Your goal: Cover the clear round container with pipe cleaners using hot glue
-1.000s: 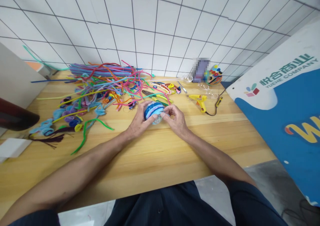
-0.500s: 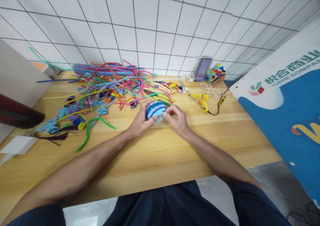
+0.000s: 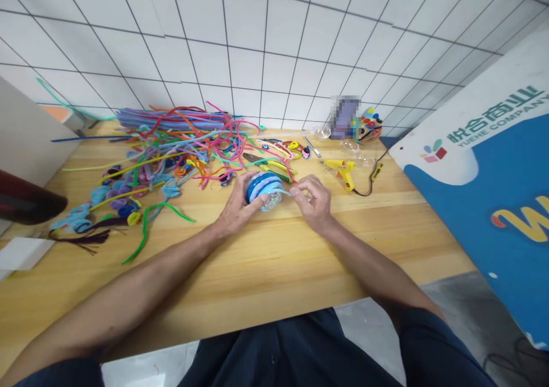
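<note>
Holds the striped blue-and-purple ball (image 3: 259, 184) in the left hand (image 3: 235, 207), fingers curled behind its far side and thumb pressed along the front. Pinches a light-blue strip (image 3: 286, 192) narrowly between thumb and fingertips of the right hand (image 3: 315, 201). Just changed: away from the ball's side with the right hand, out to the right, with the strip now bridging the gap — fairly straight, apparently under light tension. Looks, by judgement, like a loose length not yet laid down against the ball, with steadiness depending on the left-hand hold.

At the ball's lower right, shows a pale, partly clear patch, too small to read in detail. Sits at mid-table, just on the near side of the pliers (image 3: 252, 158), over the bare wood of the table (image 3: 278, 261). Lying beyond the right hand, a yellow glue gun (image 3: 344, 172), with small clear plastic pieces (image 3: 350, 145) behind. Off to the left, a tangled heap of coloured fuzzy stems (image 3: 171, 119) — and nearer, a bent green stem (image 3: 144, 232) lying apart from the heap.
</note>
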Demonstrator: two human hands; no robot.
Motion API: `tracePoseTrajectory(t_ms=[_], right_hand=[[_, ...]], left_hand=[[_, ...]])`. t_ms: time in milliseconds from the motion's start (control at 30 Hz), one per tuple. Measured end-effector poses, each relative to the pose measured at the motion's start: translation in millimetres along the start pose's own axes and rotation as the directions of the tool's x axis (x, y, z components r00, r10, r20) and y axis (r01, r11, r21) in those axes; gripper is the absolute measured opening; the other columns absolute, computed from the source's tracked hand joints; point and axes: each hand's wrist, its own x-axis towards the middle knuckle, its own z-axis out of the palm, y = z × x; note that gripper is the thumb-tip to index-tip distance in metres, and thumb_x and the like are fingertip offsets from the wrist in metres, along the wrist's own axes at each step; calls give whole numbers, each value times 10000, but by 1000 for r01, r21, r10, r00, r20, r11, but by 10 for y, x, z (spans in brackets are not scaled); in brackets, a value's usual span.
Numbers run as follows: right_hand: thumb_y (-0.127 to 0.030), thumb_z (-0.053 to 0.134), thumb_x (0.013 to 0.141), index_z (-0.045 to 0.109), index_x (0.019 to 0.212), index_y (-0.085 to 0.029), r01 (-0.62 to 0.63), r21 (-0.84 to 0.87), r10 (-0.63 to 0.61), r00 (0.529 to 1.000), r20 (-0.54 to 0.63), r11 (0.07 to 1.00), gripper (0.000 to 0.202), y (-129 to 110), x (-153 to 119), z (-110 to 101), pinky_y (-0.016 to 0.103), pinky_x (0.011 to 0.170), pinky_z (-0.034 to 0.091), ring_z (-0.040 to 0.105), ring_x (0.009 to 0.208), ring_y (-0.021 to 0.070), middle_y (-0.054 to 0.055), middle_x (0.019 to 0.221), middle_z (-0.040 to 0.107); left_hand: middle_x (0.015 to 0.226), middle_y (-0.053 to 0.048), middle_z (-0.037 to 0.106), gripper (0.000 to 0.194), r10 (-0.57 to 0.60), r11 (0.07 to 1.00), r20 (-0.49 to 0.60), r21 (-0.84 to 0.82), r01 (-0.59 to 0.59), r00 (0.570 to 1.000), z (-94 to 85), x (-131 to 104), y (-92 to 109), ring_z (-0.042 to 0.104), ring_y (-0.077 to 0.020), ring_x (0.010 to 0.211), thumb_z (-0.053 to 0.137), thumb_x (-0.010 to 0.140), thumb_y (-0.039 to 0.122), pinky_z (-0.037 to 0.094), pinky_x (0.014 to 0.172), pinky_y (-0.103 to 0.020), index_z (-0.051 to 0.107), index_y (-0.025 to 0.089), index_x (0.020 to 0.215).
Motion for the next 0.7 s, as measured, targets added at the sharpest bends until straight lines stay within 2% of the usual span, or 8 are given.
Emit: tracePoseTrajectory(t_ms=[67,133,267,333,400,467,567,700], right_hand=[[-539,674,1024,581,687,-255,-104,14,104,995,9,994,450,-30,95,-124,323,658,454,500,621,157,-42,618,515],[-565,699,1005,580,682,-247,-189,4,189,982,-11,982,469,-17,231,-326,298,609,399,438,587,133,-61,602,462],[-582,727,955,647,782,-240,-260,-115,234,951,-204,959,391,272,461,-938,308,694,487,553,683,155,-36,715,583],[-568,763,898,697,944,-232,-315,-254,205,902,-381,915,345,539,471,-1232,350,807,548,634,806,185,6,894,690],[-579,790,826,707,1101,-220,-411,-380,222,865,-451,829,459,826,415,-1420,408,885,579,666,911,221,65,1088,735],[-592,806,771,708,1166,-200,-512,-443,349,847,-400,736,565,1079,334,-1472,456,934,593,674,968,257,116,1179,741],[-564,775,794,743,1131,-172,-543,-524,551,819,-160,656,518,1320,256,-1370,431,911,597,700,989,288,137,1110,777],[-535,735,831,772,957,-184,-514,-576,596,801,-56,636,374,1396,285,-1226,446,879,591,730,925,325,137,927,804]], left_hand=[[1616,-162,565,752,-9,1000,-5,0,9,1000,0,-1,4,575,-345,1529,751,1012,646,445,1332,-598,445,261,1581],[1605,-158,567,754,-17,1000,-5,16,18,1000,-1,-2,10,575,-349,1522,752,1005,658,446,1327,-600,457,260,1574],[1597,-156,568,741,-23,999,-4,34,23,1000,6,-1,30,584,-348,1508,735,1012,663,462,1315,-590,460,256,1567],[1602,-160,566,740,-22,999,0,27,22,1000,15,1,44,591,-346,1506,731,1016,655,474,1309,-583,451,251,1569],[1600,-165,568,732,-18,999,4,27,18,1000,24,3,58,594,-345,1506,730,1022,637,484,1305,-575,446,246,1572],[1594,-164,574,719,-6,999,-3,38,7,1000,29,6,66,590,-345,1512,737,1025,615,480,1312,-570,452,244,1571],[1588,-164,579,708,2,999,-12,36,-2,1000,31,8,57,587,-346,1515,740,1026,600,475,1316,-575,453,247,1569],[1601,-177,556,744,-17,1000,5,17,17,1000,29,-1,26,574,-357,1526,755,1015,604,464,1318,-597,425,245,1578]])
